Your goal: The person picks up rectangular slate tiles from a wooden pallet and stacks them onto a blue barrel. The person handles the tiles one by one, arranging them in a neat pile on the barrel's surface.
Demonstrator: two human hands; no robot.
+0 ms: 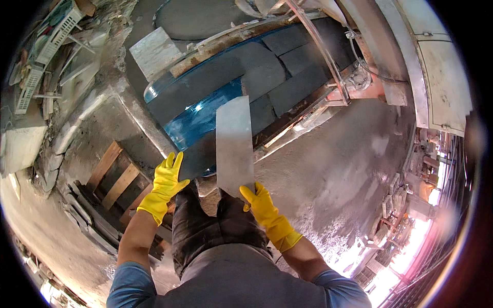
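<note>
Slab [234, 146] pinched at near corner, R hand [263, 206]; L hand [167, 182] spread, seemingly empty; positioning step, prob. needs steadying next.

Some fingers of the right hand [269, 216] are hidden behind the pale grey rectangular slab [234, 141], which also covers part of the blue surface [197, 115] beyond; the left forearm [138, 236] hides part of the wooden pallet [120, 186]; the near edge cuts off the grey shirt [226, 277]; small items [387, 205] at far right are too glare-washed to tell
</note>
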